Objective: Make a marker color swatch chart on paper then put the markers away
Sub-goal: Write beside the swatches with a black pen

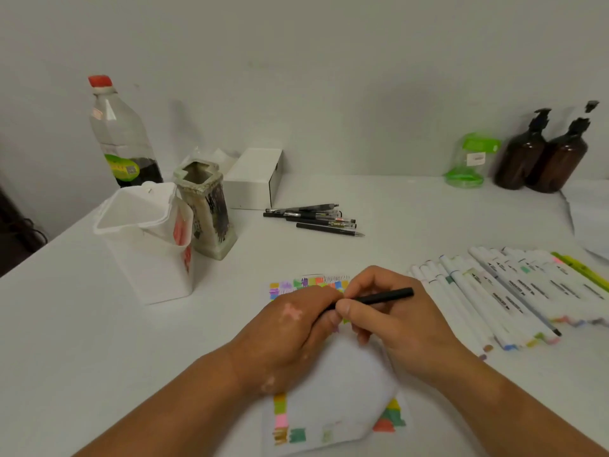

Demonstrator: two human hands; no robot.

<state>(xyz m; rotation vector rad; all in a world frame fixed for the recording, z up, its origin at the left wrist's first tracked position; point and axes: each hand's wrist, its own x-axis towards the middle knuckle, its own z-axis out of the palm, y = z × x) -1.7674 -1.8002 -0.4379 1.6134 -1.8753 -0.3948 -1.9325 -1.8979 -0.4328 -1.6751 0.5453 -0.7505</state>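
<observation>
my right hand [395, 321] pinches the black pen [385, 295] mid-barrel, my left hand [296, 328] curls round its tip end, above the paper [336, 390]. it looks light, stiff, slick; i'd grip the barrel. markers [514, 291] lie at three o'clock.

White paper [339, 374] was bordered with yellow, green, pink, purple and orange swatches [281, 420], the pen [385, 296] was black, markers [514, 291] white with pastel ends, bottle [120, 133] red-capped and green-labelled, pump bottles [540, 156] dark brown
</observation>
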